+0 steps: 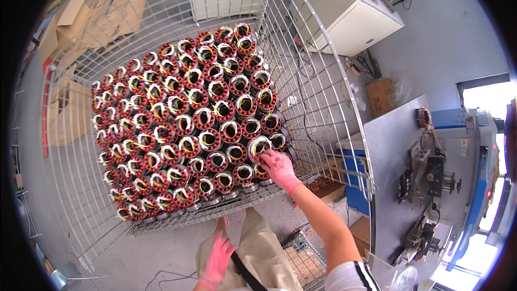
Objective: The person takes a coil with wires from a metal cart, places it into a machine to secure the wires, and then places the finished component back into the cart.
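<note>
Many motor stators, with red end rings, white lacing and yellow lead wires, stand packed in rows inside a wire mesh cage. My right hand, in a pink glove, reaches to the near right corner of the stack. Its fingers are closed on the rim of one stator, which looks a little higher than those around it. Part of that stator is covered by my fingers. Low in front of my trousers hangs my left hand, also in a pink glove, fingers stretched and holding nothing.
Right of the cage stands a grey worktable with a blue-and-grey machine and another stator on it. Cardboard lies beyond the cage at left. A white cabinet is at the back right; cables trail on the floor.
</note>
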Demonstrator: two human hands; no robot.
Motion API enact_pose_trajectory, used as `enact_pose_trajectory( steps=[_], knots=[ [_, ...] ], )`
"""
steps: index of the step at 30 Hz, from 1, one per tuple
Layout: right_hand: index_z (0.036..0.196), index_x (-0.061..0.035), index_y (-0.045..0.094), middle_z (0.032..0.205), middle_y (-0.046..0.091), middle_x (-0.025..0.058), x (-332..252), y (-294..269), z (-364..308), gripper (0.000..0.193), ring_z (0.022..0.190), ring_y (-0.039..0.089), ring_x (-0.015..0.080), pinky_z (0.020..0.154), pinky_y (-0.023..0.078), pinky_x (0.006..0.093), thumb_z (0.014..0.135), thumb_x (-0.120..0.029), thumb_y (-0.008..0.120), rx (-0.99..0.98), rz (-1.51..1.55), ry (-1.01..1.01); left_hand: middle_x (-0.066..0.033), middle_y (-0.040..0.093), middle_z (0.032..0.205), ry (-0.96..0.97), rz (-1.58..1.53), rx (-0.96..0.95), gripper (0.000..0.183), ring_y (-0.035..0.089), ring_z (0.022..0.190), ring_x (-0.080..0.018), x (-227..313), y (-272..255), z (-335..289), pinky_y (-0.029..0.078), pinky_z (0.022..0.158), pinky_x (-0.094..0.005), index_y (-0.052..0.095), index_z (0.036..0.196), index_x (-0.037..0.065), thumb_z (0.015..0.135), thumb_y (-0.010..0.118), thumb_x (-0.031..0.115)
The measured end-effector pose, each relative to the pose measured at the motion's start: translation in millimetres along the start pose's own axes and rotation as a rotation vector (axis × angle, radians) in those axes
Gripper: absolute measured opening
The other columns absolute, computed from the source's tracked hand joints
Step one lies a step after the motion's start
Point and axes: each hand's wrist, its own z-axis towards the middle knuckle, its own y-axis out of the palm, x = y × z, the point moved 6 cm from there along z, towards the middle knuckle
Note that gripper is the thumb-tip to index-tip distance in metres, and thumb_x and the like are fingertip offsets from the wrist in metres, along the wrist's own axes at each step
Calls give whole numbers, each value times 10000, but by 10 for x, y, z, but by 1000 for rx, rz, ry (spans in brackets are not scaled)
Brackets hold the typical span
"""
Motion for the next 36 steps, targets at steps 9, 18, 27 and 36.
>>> enact_pose_trajectory(
  steps=[9,18,27,36],
  knots=[
    [999,-149,630,1005,598,10,721,1071,978,210,886,625,221,745,487,395,793,-185,654,19,-171,57,-7,500,1327,-86,-185,120,464,478,1219,-178,-896,-346,401,387,1051,-377,382,1416,139,1005,463,339],
    [959,-132,611,1008,579,51,727,1284,1109,210,876,635,255,744,492,407,789,-229,690,-133,-188,177,-42,386,1455,-101,-136,37,528,402,1315,-200,-793,143,506,322,1113,-375,288,1470,121,1017,425,357],
    [1137,-107,605,1137,593,87,345,468,152,295,1006,618,273,841,503,380,844,-141,616,232,426,276,-87,441,1405,-130,17,-180,525,417,1311,-240,-410,296,314,301,1137,-431,302,1453,70,1021,425,341],
    [1137,-90,604,885,491,-11,96,146,-4182,397,734,477,84,632,425,237,757,4,532,969,1129,1198,-94,493,1344,-314,602,-390,466,472,1230,-266,-494,270,158,361,1082,-419,426,1382,83,1009,433,363]
  ],
)
